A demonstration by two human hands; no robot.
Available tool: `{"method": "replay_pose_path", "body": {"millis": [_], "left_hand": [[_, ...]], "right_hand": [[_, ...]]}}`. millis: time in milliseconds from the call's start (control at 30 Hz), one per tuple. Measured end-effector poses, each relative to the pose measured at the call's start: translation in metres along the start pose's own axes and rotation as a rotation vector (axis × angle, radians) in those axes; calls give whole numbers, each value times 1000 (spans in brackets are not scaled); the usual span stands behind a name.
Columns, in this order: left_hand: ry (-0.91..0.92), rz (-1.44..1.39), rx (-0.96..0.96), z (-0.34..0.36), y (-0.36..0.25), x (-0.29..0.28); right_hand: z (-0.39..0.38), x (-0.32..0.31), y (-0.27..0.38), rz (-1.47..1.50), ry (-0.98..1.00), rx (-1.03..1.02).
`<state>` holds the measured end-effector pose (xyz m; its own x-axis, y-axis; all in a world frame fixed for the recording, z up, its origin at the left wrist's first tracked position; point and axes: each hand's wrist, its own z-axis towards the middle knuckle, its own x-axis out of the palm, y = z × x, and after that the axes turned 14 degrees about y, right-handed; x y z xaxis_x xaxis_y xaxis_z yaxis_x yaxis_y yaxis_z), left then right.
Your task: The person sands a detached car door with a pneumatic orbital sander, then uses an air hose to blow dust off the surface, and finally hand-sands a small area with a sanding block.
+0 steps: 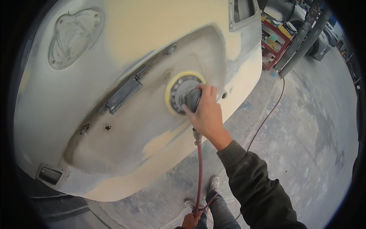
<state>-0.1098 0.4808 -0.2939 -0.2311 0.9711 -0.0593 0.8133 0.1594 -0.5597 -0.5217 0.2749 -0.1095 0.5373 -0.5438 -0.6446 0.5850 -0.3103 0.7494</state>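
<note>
My right hand (pixel 209 114) is closed round the dark top of a round air sander (pixel 179 91) with a yellow-edged pad. The pad lies against the recessed middle of a car tailgate (pixel 126 147), which is covered in grey and cream patches. A red air hose (pixel 200 168) runs from the sander's lower end down toward my body. At the bottom edge my left hand (pixel 190 220) grips this hose, partly cut off by the frame. A dark plastic handle piece (pixel 124 94) sits in the recess to the left of the sander.
Beyond the tailgate's right side stands a red tool cart (pixel 275 44) loaded with supplies, beside grey posts (pixel 305 40). A thin hose (pixel 270 113) trails over the dusty concrete floor (pixel 301 152). My shoes (pixel 214 184) are just below the panel's lower edge.
</note>
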Motion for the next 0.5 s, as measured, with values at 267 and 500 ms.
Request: {"method": "replay_pose_path", "body": {"millis": [267,500], "left_hand": [[-228,-190,232,8,-67,24],[-66,-72,27,-47,-45,20]], "right_hand": [[52,-48,5,25,-103,29],[0,-14,-14,133,35,193]]}}
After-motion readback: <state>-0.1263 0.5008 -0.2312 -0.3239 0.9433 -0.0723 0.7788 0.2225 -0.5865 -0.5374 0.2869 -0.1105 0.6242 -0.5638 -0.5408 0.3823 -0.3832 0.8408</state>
